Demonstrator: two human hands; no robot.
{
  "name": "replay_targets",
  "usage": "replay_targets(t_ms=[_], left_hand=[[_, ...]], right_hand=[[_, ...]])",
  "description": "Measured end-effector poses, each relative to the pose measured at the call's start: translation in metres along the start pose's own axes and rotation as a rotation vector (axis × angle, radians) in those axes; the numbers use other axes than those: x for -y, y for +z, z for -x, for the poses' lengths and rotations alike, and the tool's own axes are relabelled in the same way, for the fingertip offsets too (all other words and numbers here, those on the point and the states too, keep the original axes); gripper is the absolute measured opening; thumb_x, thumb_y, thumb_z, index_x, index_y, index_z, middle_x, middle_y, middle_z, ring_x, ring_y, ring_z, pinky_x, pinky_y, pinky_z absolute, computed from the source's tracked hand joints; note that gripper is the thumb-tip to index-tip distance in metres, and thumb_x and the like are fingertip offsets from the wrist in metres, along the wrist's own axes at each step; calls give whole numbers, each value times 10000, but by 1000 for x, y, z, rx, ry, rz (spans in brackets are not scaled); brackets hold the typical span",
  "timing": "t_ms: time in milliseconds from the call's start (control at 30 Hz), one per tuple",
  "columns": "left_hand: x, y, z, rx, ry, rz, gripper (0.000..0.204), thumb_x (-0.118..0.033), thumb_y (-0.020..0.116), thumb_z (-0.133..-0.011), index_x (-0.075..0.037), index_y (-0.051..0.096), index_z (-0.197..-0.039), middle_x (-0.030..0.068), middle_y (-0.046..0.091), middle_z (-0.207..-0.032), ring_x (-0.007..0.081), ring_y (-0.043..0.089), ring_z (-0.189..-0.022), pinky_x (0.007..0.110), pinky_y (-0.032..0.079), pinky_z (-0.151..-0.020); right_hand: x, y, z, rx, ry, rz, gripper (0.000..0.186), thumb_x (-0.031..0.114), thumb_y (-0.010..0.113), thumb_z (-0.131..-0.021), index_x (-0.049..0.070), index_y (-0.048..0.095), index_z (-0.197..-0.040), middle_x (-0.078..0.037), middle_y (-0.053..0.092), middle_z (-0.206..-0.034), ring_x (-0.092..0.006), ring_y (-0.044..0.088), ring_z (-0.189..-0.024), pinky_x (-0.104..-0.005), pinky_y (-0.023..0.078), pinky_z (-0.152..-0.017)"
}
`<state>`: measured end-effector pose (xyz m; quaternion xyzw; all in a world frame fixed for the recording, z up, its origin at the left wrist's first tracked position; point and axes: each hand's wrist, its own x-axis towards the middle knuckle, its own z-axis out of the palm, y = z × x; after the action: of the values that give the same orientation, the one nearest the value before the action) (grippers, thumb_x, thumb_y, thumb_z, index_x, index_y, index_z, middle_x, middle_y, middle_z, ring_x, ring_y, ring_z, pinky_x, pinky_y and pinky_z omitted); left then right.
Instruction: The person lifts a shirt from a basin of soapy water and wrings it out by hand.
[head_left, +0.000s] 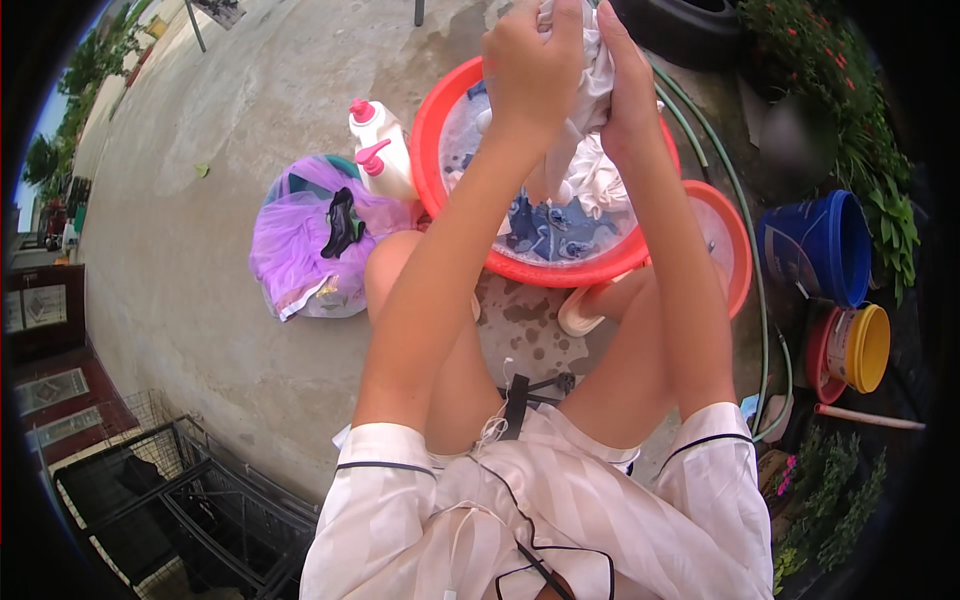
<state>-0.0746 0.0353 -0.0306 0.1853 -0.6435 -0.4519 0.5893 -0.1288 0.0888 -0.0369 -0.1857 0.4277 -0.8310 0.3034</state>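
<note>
Both my arms reach forward over a large red basin of sudsy water. My left hand is closed in a fist around a bunched white wet cloth. My right hand grips the same cloth from the other side; its thumb points up along the fabric. Part of the cloth hangs down between my forearms toward the water. In the basin lie a crumpled white garment and a blue patterned garment, partly under water. My left forearm hides some of the basin's contents.
Left of the basin stand white jugs with pink pumps and a tub heaped with purple tulle and a black piece. On the right are a smaller red basin, a green hose, a blue bucket and a yellow bucket.
</note>
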Motion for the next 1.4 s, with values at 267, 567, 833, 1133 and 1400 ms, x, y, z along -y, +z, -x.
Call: replay_targets(t_ms=[267, 567, 833, 1133, 1400], left_hand=[[9, -30, -23, 38, -177, -224, 238, -143, 515, -815, 74, 595, -871, 191, 631, -718, 233, 610, -669, 365, 447, -597], [-25, -10, 6, 195, 74, -218, 301, -271, 576, -846, 1, 593, -715, 95, 559, -555, 128, 497, -500, 289, 405, -498], [10, -36, -26, -1, -165, -200, 242, -145, 511, -815, 75, 610, -832, 186, 620, -643, 250, 603, -585, 361, 455, -563], [-26, 8, 28, 241, 181, -366, 307, -292, 593, -807, 0, 599, -716, 162, 563, -560, 274, 557, -496, 337, 429, -506], [-5, -21, -3, 177, -60, -500, 231, -209, 575, -790, 14, 605, -737, 193, 567, -586, 326, 578, -540, 399, 433, -509]], right_hand=[[-9, 15, 34, 177, -263, 404, 290, 289, 680, -806, 15, 585, -809, 12, 560, -735, -40, 478, -671, -199, 401, -594], [-13, -3, 2, 50, 75, -247, 240, 268, 544, -878, 33, 564, -921, -42, 614, -782, -130, 621, -728, -254, 503, -668], [-6, 23, 36, 216, -116, 160, 272, 279, 709, -791, 34, 593, -816, 28, 569, -748, -26, 499, -634, -183, 402, -564], [-33, -40, -18, 164, 133, -344, 331, 390, 498, -889, 70, 583, -904, -38, 626, -848, -145, 616, -770, -290, 494, -668], [-9, 20, 20, -156, 198, -250, 379, 411, 465, -887, 62, 598, -951, -53, 633, -884, -163, 613, -793, -294, 492, -713]])
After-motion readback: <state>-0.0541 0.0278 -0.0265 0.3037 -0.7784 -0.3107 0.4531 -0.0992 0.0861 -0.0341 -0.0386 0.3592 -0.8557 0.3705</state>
